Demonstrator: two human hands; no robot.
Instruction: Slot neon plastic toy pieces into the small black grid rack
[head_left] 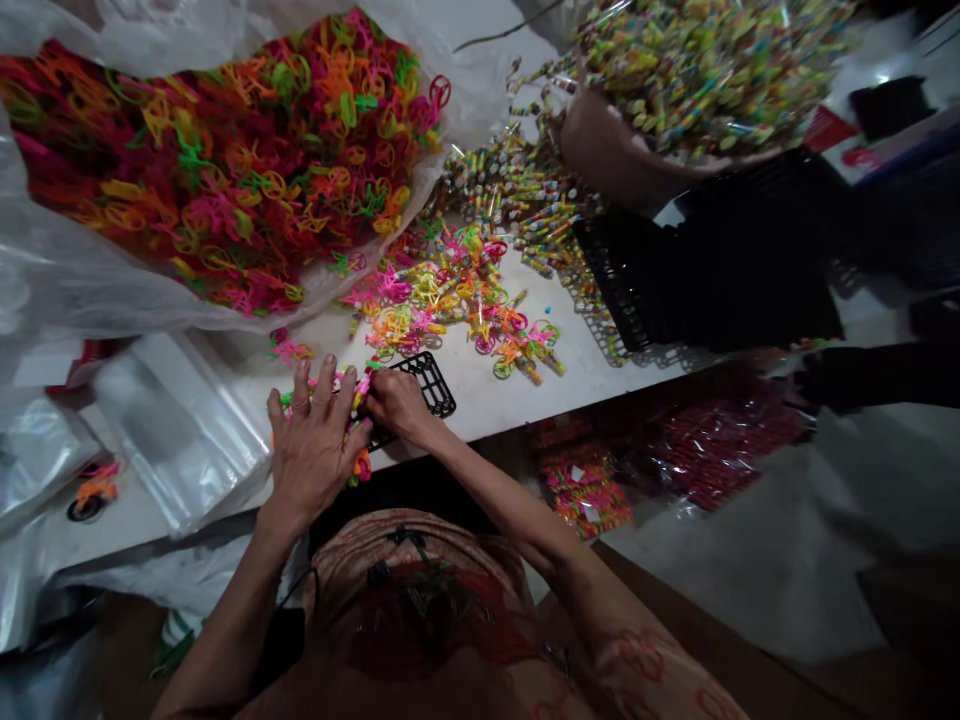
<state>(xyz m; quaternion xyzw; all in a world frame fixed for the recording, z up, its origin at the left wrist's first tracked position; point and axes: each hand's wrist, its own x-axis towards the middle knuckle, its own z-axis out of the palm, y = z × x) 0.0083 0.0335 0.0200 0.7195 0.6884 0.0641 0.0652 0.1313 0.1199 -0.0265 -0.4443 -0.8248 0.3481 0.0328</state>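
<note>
My left hand (313, 445) lies flat with fingers spread over a small bunch of neon plastic toy pieces (358, 462) at the near edge of the white table (480, 385). My right hand (397, 402) is curled closed next to it, pinching small coloured pieces I cannot make out, and rests on a black plastic grid tray (431, 380). A loose heap of pink, orange, yellow and green toy pieces (450, 300) lies just beyond both hands.
A big clear bag of the same neon pieces (225, 160) fills the far left. Clear plastic bags (176, 425) lie left of my hands. Small wrapped sticks (517, 190) spill from a basin (675, 80) at the back right, beside black crates (720, 260). Packed bags (585, 490) sit below the table.
</note>
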